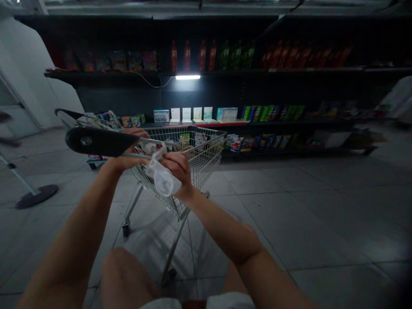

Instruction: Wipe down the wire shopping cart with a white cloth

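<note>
A wire shopping cart (206, 161) stands tilted in front of me on the tiled floor, with several packets inside. My left hand (127, 156) is closed round the cart's rail just below its black handle (96, 141). My right hand (176, 168) is closed on a white plastic bag (161, 178) that hangs at the near rim of the cart. My bare knees show at the bottom of the view.
Dark store shelves (257, 71) run along the back with red and green bottles, boxes and snack packs under a small strip light (187, 77). A second cart (96, 118) stands behind the handle. A pole on a round base (35, 195) stands at the left.
</note>
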